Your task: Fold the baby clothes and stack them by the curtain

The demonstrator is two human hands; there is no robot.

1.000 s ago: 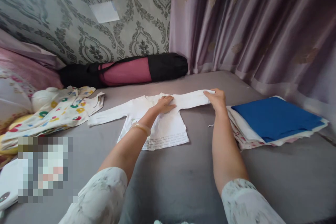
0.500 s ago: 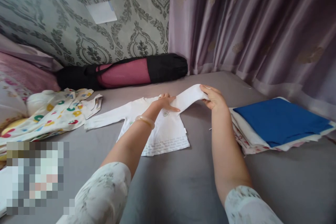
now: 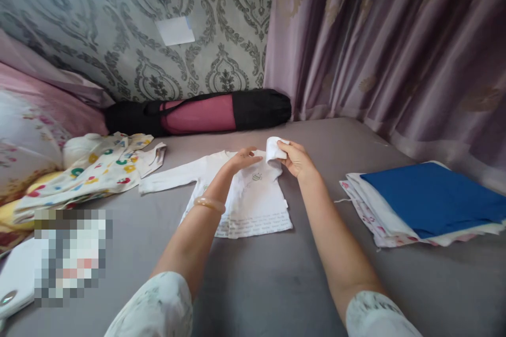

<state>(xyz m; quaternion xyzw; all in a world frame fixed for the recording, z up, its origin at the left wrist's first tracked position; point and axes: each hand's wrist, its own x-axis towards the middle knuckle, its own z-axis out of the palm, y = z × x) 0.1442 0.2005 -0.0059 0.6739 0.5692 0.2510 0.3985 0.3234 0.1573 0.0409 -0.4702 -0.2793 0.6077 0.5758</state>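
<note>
A small white long-sleeved shirt [image 3: 256,202] with green prints and a band of lettering near its hem lies spread on the grey bed. Its left-side sleeve stretches out flat. My right hand [image 3: 294,158] pinches the end of the other sleeve, which curls up and over toward the shirt's body. Over the upper chest of the shirt is my left hand [image 3: 243,159], fingers apart and holding nothing; whether it touches the cloth I cannot tell. A pale bangle circles my left wrist.
To the right lies a stack of folded cloths with a blue one [image 3: 435,197] on top. A patterned garment [image 3: 103,171] rests at the left. Behind, a black and pink long bag [image 3: 197,113] lies along the wall. A white object [image 3: 23,268] sits at the lower left, beside a blurred patch.
My right hand has brought the sleeve end leftward, bending the sleeve that was stretched out over toward the shirt's body. My left hand has shifted slightly left on the shirt. The view has turned slightly.
</note>
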